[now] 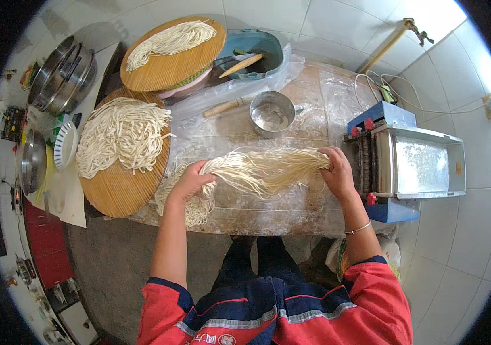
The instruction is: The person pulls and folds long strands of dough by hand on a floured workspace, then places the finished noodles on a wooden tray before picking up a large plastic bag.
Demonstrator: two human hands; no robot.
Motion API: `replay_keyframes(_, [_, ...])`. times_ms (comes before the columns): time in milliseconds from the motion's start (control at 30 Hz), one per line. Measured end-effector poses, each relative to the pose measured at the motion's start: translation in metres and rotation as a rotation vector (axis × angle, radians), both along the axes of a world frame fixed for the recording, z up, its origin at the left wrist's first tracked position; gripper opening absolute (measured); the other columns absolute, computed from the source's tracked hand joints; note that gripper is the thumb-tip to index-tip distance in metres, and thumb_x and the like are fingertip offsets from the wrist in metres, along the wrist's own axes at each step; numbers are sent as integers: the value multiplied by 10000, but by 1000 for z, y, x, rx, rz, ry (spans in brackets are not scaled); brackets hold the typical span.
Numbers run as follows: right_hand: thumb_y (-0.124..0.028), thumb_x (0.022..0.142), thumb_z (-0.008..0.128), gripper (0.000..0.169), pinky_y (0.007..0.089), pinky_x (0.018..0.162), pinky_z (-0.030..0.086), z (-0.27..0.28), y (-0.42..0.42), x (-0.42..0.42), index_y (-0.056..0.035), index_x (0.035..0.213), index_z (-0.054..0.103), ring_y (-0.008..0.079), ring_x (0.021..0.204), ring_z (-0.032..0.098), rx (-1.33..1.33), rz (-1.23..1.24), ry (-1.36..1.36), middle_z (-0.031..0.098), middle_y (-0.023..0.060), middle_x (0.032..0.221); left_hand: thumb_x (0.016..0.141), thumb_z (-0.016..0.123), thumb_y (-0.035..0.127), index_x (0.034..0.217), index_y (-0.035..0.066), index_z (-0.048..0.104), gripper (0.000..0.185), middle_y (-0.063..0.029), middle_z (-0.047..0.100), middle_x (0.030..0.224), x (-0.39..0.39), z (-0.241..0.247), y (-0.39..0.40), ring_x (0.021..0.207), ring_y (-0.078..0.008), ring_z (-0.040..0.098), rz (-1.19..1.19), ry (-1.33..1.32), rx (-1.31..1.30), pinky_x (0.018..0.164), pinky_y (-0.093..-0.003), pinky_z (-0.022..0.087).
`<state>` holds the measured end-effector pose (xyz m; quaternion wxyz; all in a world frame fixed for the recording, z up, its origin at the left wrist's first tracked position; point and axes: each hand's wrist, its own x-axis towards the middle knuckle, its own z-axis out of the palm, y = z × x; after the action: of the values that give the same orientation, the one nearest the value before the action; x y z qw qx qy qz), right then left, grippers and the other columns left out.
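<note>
A bundle of fresh noodles [267, 170] hangs loosely between my two hands over the floured table [245, 220]. My left hand [191, 181] grips its left end, and my right hand [338, 172] grips the right end. Beneath and beside my left hand lies a pile of thin noodles [189, 215] on the table. To the left, a heap of wider noodles [120, 133] rests on a round slatted tray [120, 198]. Another round tray [163, 77] behind it bears a smaller bundle of noodles [176, 39].
A metal cup of flour [271, 114] and a wooden rolling pin [224, 107] lie beyond the noodles. A blue basin [273, 64] stands at the back. At right is a noodle machine [383, 164] with a metal hopper; steel pots [66, 77] and a bowl [65, 144] stand at left.
</note>
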<state>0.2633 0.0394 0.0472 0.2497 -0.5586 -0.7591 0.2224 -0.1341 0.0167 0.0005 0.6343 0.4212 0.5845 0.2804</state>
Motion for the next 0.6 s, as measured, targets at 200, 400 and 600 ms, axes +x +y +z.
replay_keyframes(200, [-188, 727, 663, 513, 479, 992, 312, -78, -42, 24, -109, 1208, 500, 364, 1227, 350, -120, 21, -407, 427, 158, 1296, 705, 653, 145, 1232, 58, 453, 571, -155, 477, 1217, 21, -43, -28, 1150, -321, 431, -271, 979, 314, 956, -410, 364])
replay_keyframes(400, [-251, 779, 629, 461, 429, 976, 351, -99, -13, -57, -43, 1173, 512, 369, 1180, 402, -113, 163, -188, 457, 189, 1260, 756, 633, 224, 1302, 39, 377, 631, -171, 383, 1338, 74, -71, 6, 1241, -323, 354, -330, 858, 596, 1017, -399, 308])
replay_keyframes(600, [-487, 786, 550, 770, 435, 1067, 208, -159, 24, -115, -11, 1339, 305, 351, 1289, 269, -84, 117, -273, 261, 192, 1412, 795, 586, 428, 1362, 60, 294, 736, -156, 238, 1434, 96, -87, 24, 1344, -297, 168, -530, 1065, 515, 1080, -428, 176])
